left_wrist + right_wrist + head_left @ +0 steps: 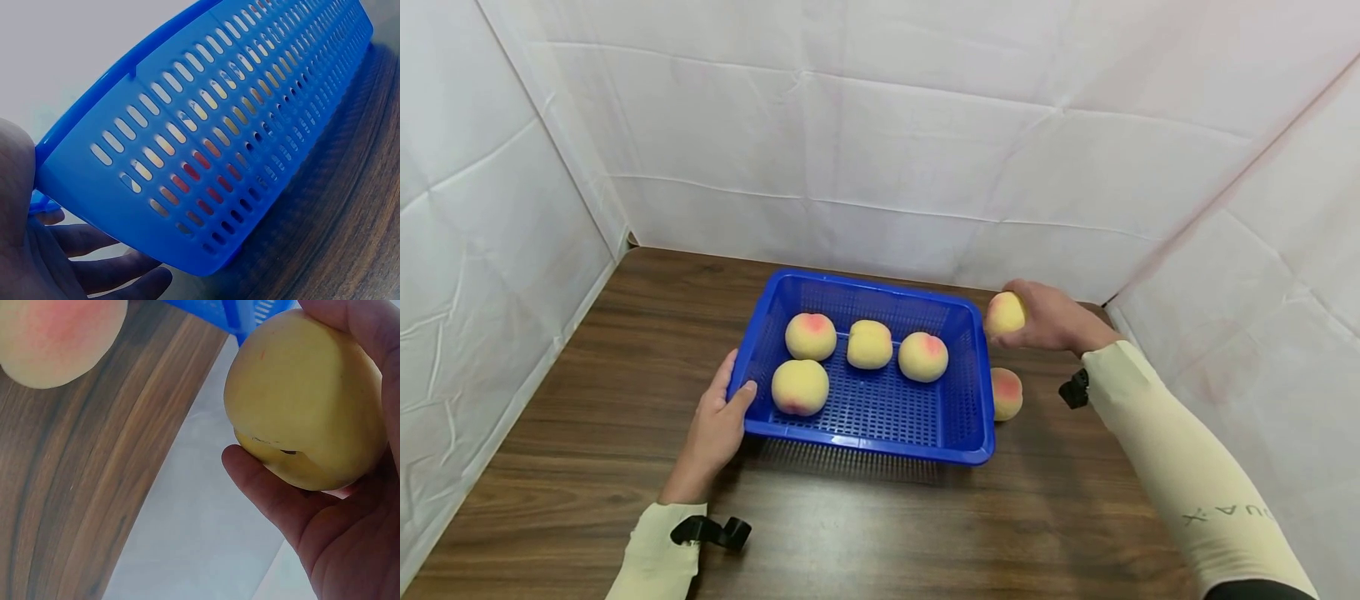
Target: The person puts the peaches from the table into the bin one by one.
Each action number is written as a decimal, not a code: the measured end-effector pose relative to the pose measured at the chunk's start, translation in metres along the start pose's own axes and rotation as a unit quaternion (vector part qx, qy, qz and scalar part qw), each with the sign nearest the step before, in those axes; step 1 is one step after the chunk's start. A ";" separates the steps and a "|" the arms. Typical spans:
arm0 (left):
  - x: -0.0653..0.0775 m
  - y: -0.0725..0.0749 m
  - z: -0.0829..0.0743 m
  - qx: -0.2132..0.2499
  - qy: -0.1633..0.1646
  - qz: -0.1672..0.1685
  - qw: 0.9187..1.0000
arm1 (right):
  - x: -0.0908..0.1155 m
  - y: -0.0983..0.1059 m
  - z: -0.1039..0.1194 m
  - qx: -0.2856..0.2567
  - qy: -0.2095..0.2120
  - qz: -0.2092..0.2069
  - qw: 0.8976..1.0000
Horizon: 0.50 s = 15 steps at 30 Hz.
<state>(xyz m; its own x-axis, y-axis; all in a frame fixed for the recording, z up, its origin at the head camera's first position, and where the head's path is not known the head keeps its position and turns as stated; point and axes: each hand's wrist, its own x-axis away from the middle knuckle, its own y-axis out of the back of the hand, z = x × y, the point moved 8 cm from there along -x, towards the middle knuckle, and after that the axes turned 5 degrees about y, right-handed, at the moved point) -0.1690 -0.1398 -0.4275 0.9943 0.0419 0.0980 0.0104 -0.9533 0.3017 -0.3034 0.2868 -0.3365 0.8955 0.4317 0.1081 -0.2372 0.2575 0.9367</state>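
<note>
A blue plastic basket [880,448] with slotted walls stands on the table, several yellow-pink peaches inside it, among them one peach [801,387] at its near left. My left hand [718,425] grips the basket's left end, thumb over the rim; in the left wrist view the fingers [119,272] lie along the outside of the wall. Beyond the basket's right end my right hand [1048,318] holds a peach [306,400], with fingers and thumb curled round it. Another peach [1007,394] sits on the table against the basket's right side, partly hidden by the rim.
The brown wooden table [580,400] carries everything. White cloth walls [895,150] enclose its back, left and right sides, with the back one close behind the basket. Black straps with cameras [711,531] sit on both wrists.
</note>
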 end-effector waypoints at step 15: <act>0.000 0.000 0.001 -0.002 0.006 -0.001 1.000 | -0.009 -0.001 0.025 0.007 0.028 -0.005 1.000</act>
<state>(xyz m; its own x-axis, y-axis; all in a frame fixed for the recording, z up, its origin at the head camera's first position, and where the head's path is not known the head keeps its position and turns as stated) -0.1690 -0.1398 -0.4281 0.9930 0.0480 0.1079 0.0128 -0.9519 0.3063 -0.3015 0.2614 -0.3299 0.8753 0.4770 0.0798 -0.2226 0.2511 0.9420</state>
